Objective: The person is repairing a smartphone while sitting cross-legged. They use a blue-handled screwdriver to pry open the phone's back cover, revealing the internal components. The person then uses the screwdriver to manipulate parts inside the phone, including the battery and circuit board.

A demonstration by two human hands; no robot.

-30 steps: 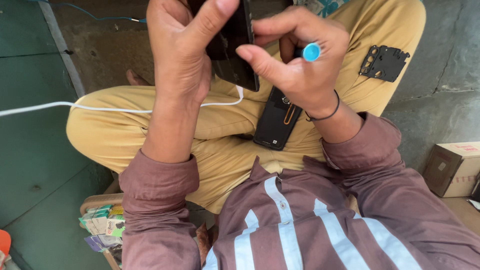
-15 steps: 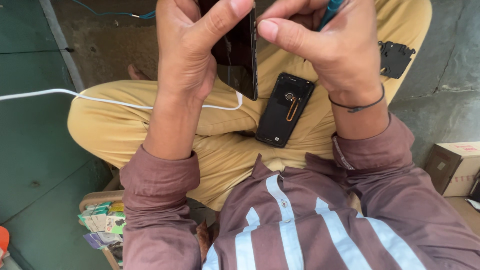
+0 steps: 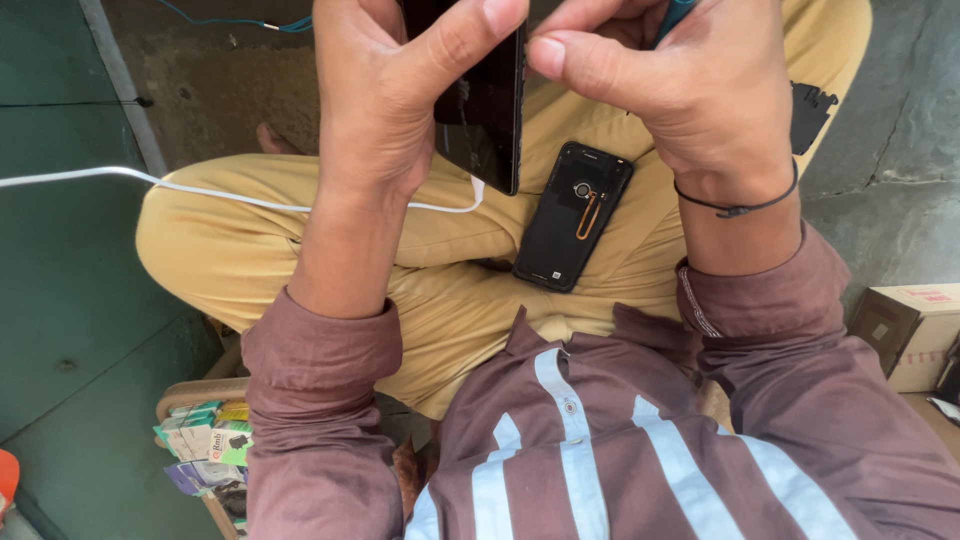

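A downward view from a head-worn camera is shown, with a seated person's crossed legs in mustard-yellow trousers (image 3: 300, 240) filling the middle. A black smartphone (image 3: 485, 110) is held upright at twelve o'clock, its dark glass turned edge-on to the camera. The left hand (image 3: 385, 100) is wrapped around the phone from its nine o'clock side, the thumb laid across the top edge. The right hand (image 3: 690, 95) is closed at the phone's three o'clock side, its thumb tip pressed against the phone's upper right edge; a bit of a teal tool (image 3: 675, 12) is seen between its fingers, though the grip on it cannot be told. A thin black cord bracelet (image 3: 740, 208) is worn on the right wrist.

Just below the held phone, at its five o'clock, a black phone back cover (image 3: 572, 215) is laid on the lap, inner side up. A white cable (image 3: 200, 190) is draped across the left thigh from nine o'clock. A small black plastic part (image 3: 808, 112) is rested on the right knee at two o'clock. A cardboard box (image 3: 915, 335) is seen at four o'clock, and coloured packets (image 3: 205, 445) at eight o'clock.
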